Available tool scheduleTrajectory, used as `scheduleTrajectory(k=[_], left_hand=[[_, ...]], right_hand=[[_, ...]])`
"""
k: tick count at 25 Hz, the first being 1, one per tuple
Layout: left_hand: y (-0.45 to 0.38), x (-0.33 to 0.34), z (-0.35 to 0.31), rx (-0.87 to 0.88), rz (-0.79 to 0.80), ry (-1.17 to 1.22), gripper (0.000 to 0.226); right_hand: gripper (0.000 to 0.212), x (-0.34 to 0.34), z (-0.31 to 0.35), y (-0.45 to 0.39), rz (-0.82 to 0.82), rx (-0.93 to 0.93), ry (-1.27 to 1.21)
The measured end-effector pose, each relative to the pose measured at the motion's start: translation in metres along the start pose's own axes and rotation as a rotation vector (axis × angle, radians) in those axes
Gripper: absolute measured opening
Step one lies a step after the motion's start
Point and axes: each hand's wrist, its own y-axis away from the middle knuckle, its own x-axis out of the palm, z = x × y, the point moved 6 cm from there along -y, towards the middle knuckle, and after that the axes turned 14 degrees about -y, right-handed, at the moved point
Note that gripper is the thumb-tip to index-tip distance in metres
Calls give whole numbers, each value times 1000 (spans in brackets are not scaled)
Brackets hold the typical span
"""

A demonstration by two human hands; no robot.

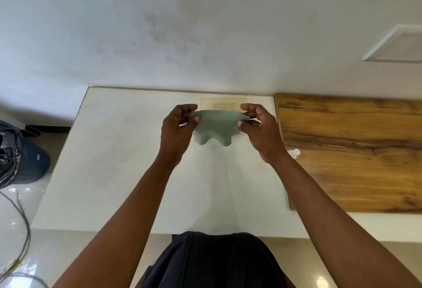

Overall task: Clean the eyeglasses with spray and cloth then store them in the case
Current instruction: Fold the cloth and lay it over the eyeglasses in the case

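A grey-green cleaning cloth [214,129] with a zigzag edge hangs above the white table [118,162], stretched between both hands. My left hand [177,127] pinches its left corner and my right hand [259,125] pinches its right corner. The cloth sags in two folds below. A small white cap or bottle top [294,152] peeks out behind my right wrist; the rest of it is hidden. No eyeglasses and no case are in view.
A flat cream card with printed text [223,103] lies at the table's far edge. A wooden board [354,150] adjoins the table on the right. A dark bag and a blue container [29,162] stand on the floor at left, with cables [20,230] below.
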Motion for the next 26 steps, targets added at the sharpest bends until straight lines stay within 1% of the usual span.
scheduleTrajectory(k=[3, 5, 8, 12, 15, 18, 20, 23, 26], left_hand=[[13, -2, 6, 20, -4, 19, 32], [31, 1, 23, 24, 25, -90, 30], [62, 7, 52, 60, 96, -334, 27], [91, 19, 80, 103, 253, -546, 19], [101, 20, 85, 133, 258, -626, 13], [105, 19, 87, 167, 270, -667, 13], [106, 16, 89, 178, 282, -689, 13], [106, 13, 93, 207, 308, -724, 15], [105, 9, 97, 209, 316, -726, 23]], right_hand=[[45, 0, -4, 15, 22, -54, 7], [43, -2, -22, 33, 53, -44, 92], [37, -2, -56, 62, 165, -31, 307], [36, -7, -97, 89, 306, 26, 677], [27, -8, -108, 99, 343, 11, 867], [12, -9, -104, 103, 343, -20, 883], [8, -9, -103, 106, 357, -52, 873], [8, -9, -101, 108, 402, -91, 823], [13, -10, -101, 110, 448, -104, 766]])
